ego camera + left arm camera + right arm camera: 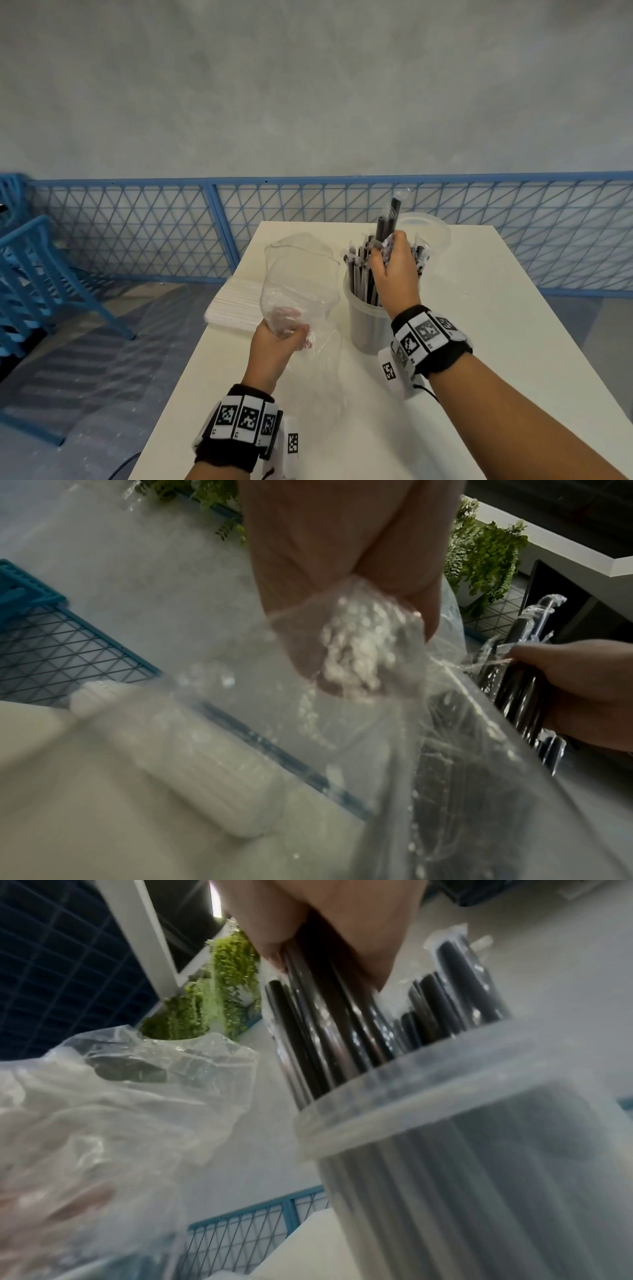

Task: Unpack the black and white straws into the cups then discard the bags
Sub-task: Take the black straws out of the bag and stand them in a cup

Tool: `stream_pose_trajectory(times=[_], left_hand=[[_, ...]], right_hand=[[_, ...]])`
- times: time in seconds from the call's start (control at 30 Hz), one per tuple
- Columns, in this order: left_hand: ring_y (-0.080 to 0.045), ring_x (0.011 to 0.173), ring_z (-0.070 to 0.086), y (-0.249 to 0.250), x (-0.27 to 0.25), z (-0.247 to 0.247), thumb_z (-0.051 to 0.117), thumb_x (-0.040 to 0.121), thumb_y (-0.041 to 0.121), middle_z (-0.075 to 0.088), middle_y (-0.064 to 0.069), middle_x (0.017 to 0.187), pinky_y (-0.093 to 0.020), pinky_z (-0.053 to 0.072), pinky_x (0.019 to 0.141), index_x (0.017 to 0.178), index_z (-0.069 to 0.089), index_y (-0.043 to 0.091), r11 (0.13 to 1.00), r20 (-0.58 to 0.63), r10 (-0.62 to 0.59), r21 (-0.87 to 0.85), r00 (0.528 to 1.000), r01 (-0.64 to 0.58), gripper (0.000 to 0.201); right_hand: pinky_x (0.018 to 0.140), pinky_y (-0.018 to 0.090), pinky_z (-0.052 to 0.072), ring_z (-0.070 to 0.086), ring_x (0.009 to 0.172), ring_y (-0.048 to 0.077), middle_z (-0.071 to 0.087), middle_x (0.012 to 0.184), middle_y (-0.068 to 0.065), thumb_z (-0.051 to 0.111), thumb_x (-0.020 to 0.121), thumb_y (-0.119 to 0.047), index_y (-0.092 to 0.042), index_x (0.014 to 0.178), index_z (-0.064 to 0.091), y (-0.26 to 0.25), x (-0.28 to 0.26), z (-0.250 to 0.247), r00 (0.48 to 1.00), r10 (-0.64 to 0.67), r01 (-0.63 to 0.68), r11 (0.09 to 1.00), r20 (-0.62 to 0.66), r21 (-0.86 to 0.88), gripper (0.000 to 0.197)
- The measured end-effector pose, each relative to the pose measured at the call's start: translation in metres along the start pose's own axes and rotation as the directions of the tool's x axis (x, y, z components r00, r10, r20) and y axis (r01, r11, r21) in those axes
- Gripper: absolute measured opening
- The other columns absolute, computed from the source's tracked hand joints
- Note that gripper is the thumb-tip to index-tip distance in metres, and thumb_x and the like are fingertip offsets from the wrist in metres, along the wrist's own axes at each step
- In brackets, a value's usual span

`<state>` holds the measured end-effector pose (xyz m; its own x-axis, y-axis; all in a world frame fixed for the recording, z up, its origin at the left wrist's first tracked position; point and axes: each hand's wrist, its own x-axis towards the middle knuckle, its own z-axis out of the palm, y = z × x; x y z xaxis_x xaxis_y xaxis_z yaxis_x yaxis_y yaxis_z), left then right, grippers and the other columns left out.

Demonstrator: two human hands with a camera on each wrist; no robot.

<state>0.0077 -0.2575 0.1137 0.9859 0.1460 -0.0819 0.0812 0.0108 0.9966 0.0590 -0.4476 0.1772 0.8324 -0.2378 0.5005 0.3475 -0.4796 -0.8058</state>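
At the table's [479,342] left edge lies a pack of white straws [236,305], partly hidden behind the clear bag [298,274]. The left hand [277,346] has its fingers curled around the bag's bunched lower end and holds it upright above the table; the bag looks empty. Just right of it stands a translucent cup [366,325] full of wrapped black straws [359,274]. The right hand [394,267] is closed round a bundle of these straws at their tops, above the cup's rim. Behind that hand, near the far edge, a second cup [431,229] shows only its rim. Both wrist views are blurred, so finer finger detail is hard to make out.
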Motion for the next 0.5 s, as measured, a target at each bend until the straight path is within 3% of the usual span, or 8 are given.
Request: stream_pose_trajectory(times=[0.07, 0.2, 0.27, 0.37, 0.43, 0.5], left_hand=[[-0.011, 0.051, 0.06, 0.0, 0.001, 0.001, 0.071, 0.075, 0.0, 0.065, 0.003, 0.054, -0.029, 0.049, 0.067, 0.09, 0.064, 0.005, 1.0, 0.003, 0.011, 0.011, 1.0, -0.011, 0.018], [-0.008, 0.05, 0.06, 0.003, 0.001, 0.001, 0.071, 0.076, 0.0, 0.067, 0.009, 0.056, -0.029, 0.049, 0.066, 0.085, 0.063, 0.007, 0.999, 0.018, 0.037, 0.024, 0.999, -0.037, 0.014], [-0.009, 0.051, 0.06, 0.004, 0.001, 0.0, 0.068, 0.078, -0.003, 0.068, 0.012, 0.058, -0.029, 0.049, 0.065, 0.084, 0.064, 0.006, 0.999, 0.017, 0.048, 0.022, 0.999, -0.049, 0.012], [-0.007, 0.05, 0.06, 0.004, -0.001, 0.0, 0.067, 0.079, -0.004, 0.068, 0.017, 0.061, -0.026, 0.049, 0.06, 0.084, 0.063, 0.001, 0.998, 0.021, 0.061, 0.032, 0.998, -0.062, 0.008], [-0.007, 0.05, 0.06, 0.005, -0.004, 0.002, 0.067, 0.079, -0.004, 0.068, 0.011, 0.058, -0.023, 0.049, 0.058, 0.083, 0.063, 0.006, 0.998, 0.031, 0.062, 0.025, 0.998, -0.062, 0.012], [-0.007, 0.05, 0.06, 0.006, -0.006, 0.002, 0.07, 0.076, -0.003, 0.068, 0.011, 0.059, -0.023, 0.049, 0.057, 0.08, 0.063, 0.008, 0.998, 0.039, 0.06, 0.01, 0.997, -0.06, 0.014]], right_hand=[[0.066, 0.022, 0.029, 0.047, 0.082, 0.022, 0.051, 0.091, 0.007, 0.05, 0.089, -0.007, -0.002, 0.101, 0.047, 0.004, -0.001, -0.001, 1.0, 0.028, -0.028, 1.0, 0.006, -0.007, 0.013], [0.076, 0.026, 0.042, 0.055, 0.092, 0.02, 0.054, 0.101, 0.0, 0.058, 0.086, -0.013, -0.008, 0.111, 0.047, 0.001, 0.006, -0.009, 0.998, 0.061, -0.06, 0.997, 0.033, -0.043, 0.028], [0.082, 0.023, 0.046, 0.054, 0.097, 0.013, 0.052, 0.11, -0.005, 0.066, 0.08, -0.013, -0.014, 0.12, 0.043, -0.012, 0.014, -0.016, 1.0, -0.002, 0.002, 1.0, -0.024, 0.005, 0.046], [0.09, 0.019, 0.042, 0.049, 0.105, 0.012, 0.048, 0.12, 0.001, 0.066, 0.077, -0.009, -0.026, 0.13, 0.035, -0.035, 0.028, -0.024, 0.973, -0.218, 0.218, 0.976, -0.075, 0.003, 0.064], [0.096, 0.023, 0.039, 0.046, 0.11, 0.015, 0.047, 0.124, 0.005, 0.06, 0.08, -0.007, -0.027, 0.131, 0.036, -0.04, 0.036, -0.02, 0.953, -0.3, 0.302, 0.948, 0.036, -0.103, 0.059], [0.09, 0.027, 0.039, 0.048, 0.108, 0.02, 0.054, 0.117, 0.007, 0.05, 0.088, -0.009, -0.016, 0.121, 0.05, -0.035, 0.04, -0.012, 0.958, -0.214, 0.258, 0.933, 0.189, -0.25, 0.034]])
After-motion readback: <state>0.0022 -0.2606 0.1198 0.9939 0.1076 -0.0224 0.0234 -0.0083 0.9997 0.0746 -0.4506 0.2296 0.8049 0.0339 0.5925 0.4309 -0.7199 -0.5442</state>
